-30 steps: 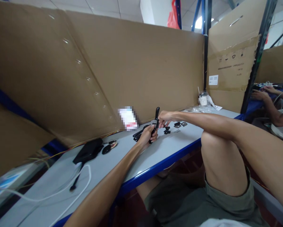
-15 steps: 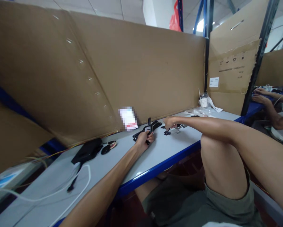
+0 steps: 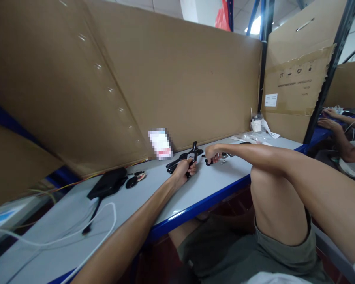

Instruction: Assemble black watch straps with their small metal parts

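Observation:
My left hand (image 3: 186,169) is closed around a black forked part (image 3: 194,149) with an upright arm; its lower end is hidden in my fist. Behind that hand, more long black parts (image 3: 173,165) lie on the tabletop. My right hand (image 3: 213,153) points down just to the right, fingers pinched at a small black piece (image 3: 208,162) on the table. Small metal-looking bits (image 3: 223,162) lie beside those fingers. The palm side of my right hand is partly hidden.
A blurred-out upright card or screen (image 3: 161,144) leans on the cardboard wall (image 3: 180,86). Left are a black pouch-like object (image 3: 109,183), a dark oval piece (image 3: 132,182) and a white cable (image 3: 113,215). Plastic wrap (image 3: 251,138) and a cup (image 3: 256,125) stand back right. Another person's hands (image 3: 328,121) show far right.
My left hand has shifted slightly right with the forked part, which tilts more. My right hand's fingers have come down onto the small black piece. The view has moved a little.

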The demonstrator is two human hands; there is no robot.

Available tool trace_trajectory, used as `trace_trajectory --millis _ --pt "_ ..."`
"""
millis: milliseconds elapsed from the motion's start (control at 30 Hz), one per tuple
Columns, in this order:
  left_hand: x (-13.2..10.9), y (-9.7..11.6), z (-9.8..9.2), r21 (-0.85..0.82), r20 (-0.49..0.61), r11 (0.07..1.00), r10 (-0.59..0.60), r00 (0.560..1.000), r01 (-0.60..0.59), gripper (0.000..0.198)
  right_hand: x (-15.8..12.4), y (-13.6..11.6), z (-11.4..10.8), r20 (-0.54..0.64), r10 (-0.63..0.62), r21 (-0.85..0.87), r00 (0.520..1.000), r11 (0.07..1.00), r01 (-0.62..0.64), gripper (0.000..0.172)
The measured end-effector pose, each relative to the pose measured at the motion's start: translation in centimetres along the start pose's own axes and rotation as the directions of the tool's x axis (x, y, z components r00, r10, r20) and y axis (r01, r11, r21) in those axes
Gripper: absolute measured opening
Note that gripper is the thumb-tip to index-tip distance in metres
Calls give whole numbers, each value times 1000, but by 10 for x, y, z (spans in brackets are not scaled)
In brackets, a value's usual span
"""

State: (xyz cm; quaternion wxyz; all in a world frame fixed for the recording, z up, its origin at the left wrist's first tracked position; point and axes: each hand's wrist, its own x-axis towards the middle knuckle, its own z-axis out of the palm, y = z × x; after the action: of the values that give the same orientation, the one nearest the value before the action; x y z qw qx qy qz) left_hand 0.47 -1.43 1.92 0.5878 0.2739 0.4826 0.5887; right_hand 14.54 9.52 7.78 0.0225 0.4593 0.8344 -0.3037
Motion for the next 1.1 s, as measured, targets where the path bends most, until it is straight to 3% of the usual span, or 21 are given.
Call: trace_trajectory --millis 133,233,333,433,600,800,1100 --pt "1 -1 -1 46 21 999 10 1000 -11 26 -10 -11 -11 10 34 -105 999 994 -32 31" --pt "1 -2 0 63 30 997 36 999 -38 24 -20 -16 -20 -67 -48 13 997 999 49 33" --pt "1 -4 1 92 28 994 60 998 -63 23 -29 -19 -24 -32 -126 127 991 983 129 28" --pt "2 -5 2 142 34 987 73 997 -77 23 -33 -20 -21 7 -171 156 985 973 167 23" --pt "3 -7 2 179 61 977 104 993 -114 20 -28 -21 -15 9 -146 164 989 976 143 27" --pt "-1 -9 6 238 37 954 180 983 -183 22 -21 -26 -8 -4 -100 132 995 986 100 19" --pt "-4 -12 6 205 78 944 247 966 -258 27 -19 -29 3 66 -116 135 991 985 106 38"
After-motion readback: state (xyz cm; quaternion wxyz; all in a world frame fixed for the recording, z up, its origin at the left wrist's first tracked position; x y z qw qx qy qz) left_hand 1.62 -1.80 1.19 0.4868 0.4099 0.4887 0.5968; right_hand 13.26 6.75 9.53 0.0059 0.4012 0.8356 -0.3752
